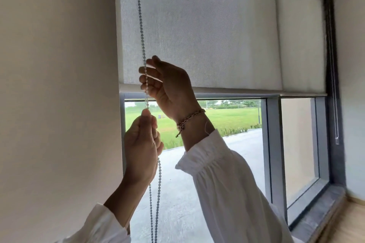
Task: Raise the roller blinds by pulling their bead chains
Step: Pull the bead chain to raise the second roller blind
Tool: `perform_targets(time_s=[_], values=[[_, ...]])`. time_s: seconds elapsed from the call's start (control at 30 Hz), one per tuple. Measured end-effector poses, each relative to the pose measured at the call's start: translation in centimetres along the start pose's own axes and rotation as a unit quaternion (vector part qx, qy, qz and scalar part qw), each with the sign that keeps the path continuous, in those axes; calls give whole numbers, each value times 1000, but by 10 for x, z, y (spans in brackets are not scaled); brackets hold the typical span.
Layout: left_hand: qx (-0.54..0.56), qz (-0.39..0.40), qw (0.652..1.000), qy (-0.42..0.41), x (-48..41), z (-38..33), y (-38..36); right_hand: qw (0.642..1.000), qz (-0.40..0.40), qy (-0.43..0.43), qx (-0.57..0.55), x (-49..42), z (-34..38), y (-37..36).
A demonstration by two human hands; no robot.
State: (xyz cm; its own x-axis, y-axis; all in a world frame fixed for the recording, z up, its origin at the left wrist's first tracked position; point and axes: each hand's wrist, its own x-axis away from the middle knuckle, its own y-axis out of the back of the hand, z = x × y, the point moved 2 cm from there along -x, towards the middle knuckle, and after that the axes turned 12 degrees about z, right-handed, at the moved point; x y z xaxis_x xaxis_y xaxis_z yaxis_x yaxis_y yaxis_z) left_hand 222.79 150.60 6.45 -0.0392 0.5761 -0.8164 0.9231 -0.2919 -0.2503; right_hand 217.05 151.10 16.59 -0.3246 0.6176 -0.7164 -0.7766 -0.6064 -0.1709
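A grey roller blind (199, 31) covers the upper part of the window, its bottom bar (227, 91) level with my raised hand. The bead chain (140, 25) hangs down the blind's left edge. My left hand (140, 144) is closed around the chain below the bar. Above it, my right hand (167, 87) curls its fingers loosely about the chain, a braided bracelet on the wrist. Two chain strands (155, 203) dangle beneath my left hand.
A beige wall (59, 85) flanks the window on the left. A second blind (302, 35) hangs to the right, its thin chain (334, 94) by the dark frame. Grey window frame (273, 144) and sill (320, 209) below; lawn and pavement outside.
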Motion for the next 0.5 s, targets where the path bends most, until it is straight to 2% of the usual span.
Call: perform_targets(time_s=[0.2,0.33,0.37,0.4,0.5], values=[[-24,12,1000,-15,1,11,-2,998,-10,20,51,-2,-4,-5],[-143,-4,989,-46,-8,12,8,996,-11,52,70,1,3,-4],[-215,-15,973,-82,-9,10,11,995,-10,61,77,2,6,-4],[-314,-24,941,-127,-10,8,13,994,-10,69,84,4,8,-3],[-582,-56,781,-221,-15,4,17,990,-27,88,107,11,11,4]])
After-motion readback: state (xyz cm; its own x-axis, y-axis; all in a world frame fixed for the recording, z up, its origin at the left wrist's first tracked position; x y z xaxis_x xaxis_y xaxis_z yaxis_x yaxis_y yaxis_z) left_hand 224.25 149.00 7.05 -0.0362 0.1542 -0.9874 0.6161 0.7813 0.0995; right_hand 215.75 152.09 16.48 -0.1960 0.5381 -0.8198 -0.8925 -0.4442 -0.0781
